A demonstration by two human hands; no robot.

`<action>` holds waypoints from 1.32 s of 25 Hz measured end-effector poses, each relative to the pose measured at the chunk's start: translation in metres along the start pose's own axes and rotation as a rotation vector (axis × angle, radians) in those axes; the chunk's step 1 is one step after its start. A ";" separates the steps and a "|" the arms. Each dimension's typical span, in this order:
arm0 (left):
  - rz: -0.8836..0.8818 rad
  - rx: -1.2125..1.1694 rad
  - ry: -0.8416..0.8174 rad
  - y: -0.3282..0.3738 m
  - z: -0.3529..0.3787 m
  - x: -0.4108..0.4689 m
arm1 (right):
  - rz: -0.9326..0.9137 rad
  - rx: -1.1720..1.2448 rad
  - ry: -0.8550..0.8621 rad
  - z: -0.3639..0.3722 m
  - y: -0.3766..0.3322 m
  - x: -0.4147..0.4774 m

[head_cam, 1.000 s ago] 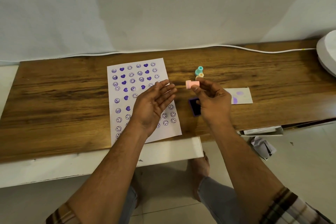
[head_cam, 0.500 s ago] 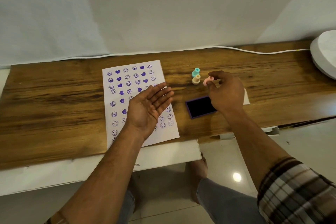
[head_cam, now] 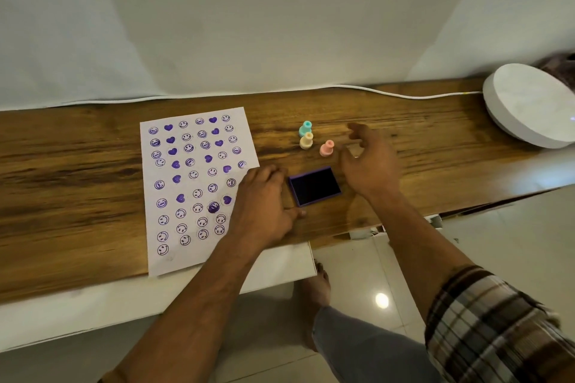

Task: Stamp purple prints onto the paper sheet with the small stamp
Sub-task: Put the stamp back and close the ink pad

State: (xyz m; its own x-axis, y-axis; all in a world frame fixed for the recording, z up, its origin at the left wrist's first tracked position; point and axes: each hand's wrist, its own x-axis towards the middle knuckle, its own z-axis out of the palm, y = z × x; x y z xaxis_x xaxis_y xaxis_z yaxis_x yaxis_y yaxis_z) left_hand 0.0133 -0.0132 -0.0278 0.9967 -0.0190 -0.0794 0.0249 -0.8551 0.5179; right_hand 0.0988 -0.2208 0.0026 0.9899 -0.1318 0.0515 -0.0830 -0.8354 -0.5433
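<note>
The left hand is lying flat on the paper's edge beside the ink pad; the right hand is hovering open and empty near the pink stamp.

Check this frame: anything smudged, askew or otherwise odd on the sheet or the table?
One print on the paper sheet stands out: a dark purple blot in its lower right, heavier than the clean smileys and hearts nearby. The sheet also lies slightly askew, its near edge overhanging the wooden table.
</note>
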 end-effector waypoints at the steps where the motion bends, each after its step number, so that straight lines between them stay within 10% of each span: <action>1: -0.001 0.010 0.000 0.001 0.002 0.001 | 0.035 -0.002 0.046 -0.007 0.008 -0.001; 7: -0.004 0.024 0.017 0.006 0.007 0.003 | 0.298 -0.250 -0.149 -0.020 0.027 -0.007; 33: 0.006 0.030 0.031 0.003 0.002 0.003 | 0.029 -0.127 0.012 0.030 -0.042 -0.082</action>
State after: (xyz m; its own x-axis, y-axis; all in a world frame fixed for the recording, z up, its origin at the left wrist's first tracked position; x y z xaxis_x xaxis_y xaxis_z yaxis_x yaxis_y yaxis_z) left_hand 0.0159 -0.0173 -0.0282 0.9987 -0.0087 -0.0500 0.0170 -0.8703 0.4923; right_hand 0.0243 -0.1584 -0.0039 0.9856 -0.1623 0.0476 -0.1259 -0.8918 -0.4347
